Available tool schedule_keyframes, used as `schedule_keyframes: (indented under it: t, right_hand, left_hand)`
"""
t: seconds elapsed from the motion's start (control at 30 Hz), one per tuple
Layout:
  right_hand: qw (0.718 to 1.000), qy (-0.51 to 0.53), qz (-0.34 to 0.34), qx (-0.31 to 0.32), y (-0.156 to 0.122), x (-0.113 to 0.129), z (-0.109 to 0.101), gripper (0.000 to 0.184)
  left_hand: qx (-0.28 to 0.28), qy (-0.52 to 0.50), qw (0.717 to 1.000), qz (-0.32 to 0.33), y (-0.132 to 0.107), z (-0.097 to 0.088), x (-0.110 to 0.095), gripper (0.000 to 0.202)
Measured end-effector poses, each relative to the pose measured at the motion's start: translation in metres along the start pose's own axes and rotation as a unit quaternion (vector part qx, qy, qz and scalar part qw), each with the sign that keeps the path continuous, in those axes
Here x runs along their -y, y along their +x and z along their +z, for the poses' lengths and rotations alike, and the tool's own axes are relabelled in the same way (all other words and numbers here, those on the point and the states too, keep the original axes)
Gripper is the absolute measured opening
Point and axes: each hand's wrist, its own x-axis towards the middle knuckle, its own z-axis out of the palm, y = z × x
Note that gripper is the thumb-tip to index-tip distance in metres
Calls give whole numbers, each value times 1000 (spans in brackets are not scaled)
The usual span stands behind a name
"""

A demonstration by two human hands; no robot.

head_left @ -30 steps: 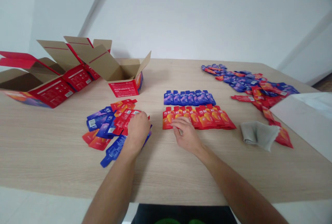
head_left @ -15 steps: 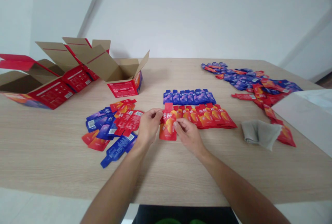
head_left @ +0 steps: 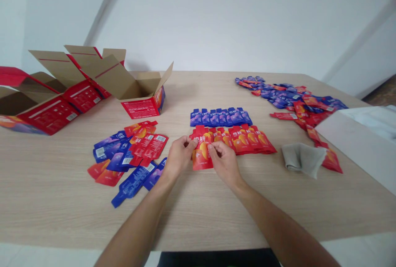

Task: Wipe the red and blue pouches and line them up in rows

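Both hands pinch one red pouch (head_left: 202, 157) with orange fruit printed on its front. My left hand (head_left: 181, 153) is closed at its upper left edge, and my right hand (head_left: 225, 159) is closed at its right edge. The pouch stands at the left end of a row of overlapping red pouches (head_left: 244, 139), covering part of it. Just behind runs a row of blue pouches (head_left: 219, 117). Left of my left hand lies a loose heap of red and blue pouches (head_left: 133, 151), some with barcodes facing up.
Several open red cartons (head_left: 46, 114) line the left side, and one open box (head_left: 142, 107) stands nearer the middle. A long pile of mixed pouches (head_left: 287, 93) spreads along the right. A folded grey cloth (head_left: 303, 159) lies beside a white sheet-like object (head_left: 359, 135).
The view has shifted slightly. The held red pouch has come closer to the left end of the red row and sits a little lower, still between both hands.
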Motion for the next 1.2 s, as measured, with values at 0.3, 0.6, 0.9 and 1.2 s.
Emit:
schedule_keyframes:
  t: [0.3,0.6,0.9,1.2]
  right_hand:
    - [997,30,64,24,6,-4,-11,33]
    - [993,-19,108,-44,32,-5,-59,30]
    - [952,-264,112,-108,69,-26,-112,20]
    - [901,-420,72,-80,78,-34,-111,14]
  left_hand:
    - [12,-72,997,14,-4,9,-1,39]
    - [93,-151,983,-35,2,25,15,27]
    - [86,-19,996,22,0,21,16,25]
    - [77,79,993,32,-3,17,7,28]
